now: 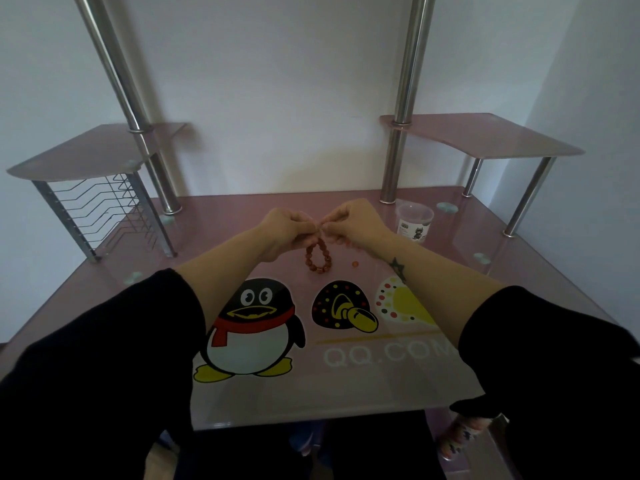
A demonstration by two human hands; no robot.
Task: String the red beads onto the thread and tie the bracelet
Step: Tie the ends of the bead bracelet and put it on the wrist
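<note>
With the left hand [289, 225] and right hand [346, 221] each pinching a thread end above the hanging loop of round red beads [318, 255] over the pink glass desk [242, 403], draw both ends evenly to seat the knot.

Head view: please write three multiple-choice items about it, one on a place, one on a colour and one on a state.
1. Where is the tub?
A. left of the left grip
B. right of the right grip
C. between the two grips

2. What colour is the bead loop?
A. blue
B. red
C. green

3. In what state is the bead loop?
A. lying in the tub
B. broken in two
C. held at its top by both grips

Key:
1 B, the tub stands to the right of the right grip.
2 B, its beads look red.
3 C, the fingers of both grips pinch its top and the rest hangs below.
</note>
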